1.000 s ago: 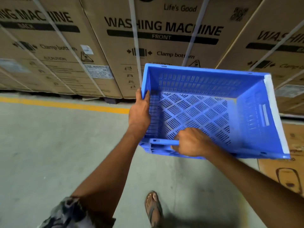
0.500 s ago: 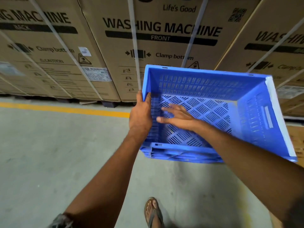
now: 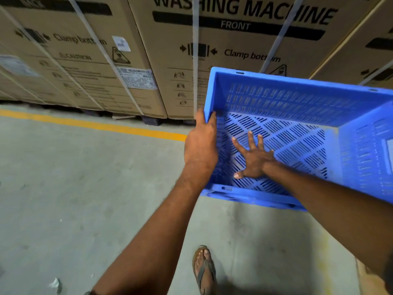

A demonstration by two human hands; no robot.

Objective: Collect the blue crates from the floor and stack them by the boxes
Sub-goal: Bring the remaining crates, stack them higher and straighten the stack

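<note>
The left hand [image 3: 201, 145] clamps the left rim of the blue crate [image 3: 297, 116], held above the concrete floor [image 3: 74, 188]. The right hand [image 3: 254, 158] lies spread wide inside, fingers on its slotted bottom. Washing machine boxes [image 3: 234, 39] stand just behind.

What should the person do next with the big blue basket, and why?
Probably close the right hand on a wall. It lies open inside the blue crate, so only the left hand grips the rim while the crate hangs tilted above the floor by the washing machine boxes.
</note>
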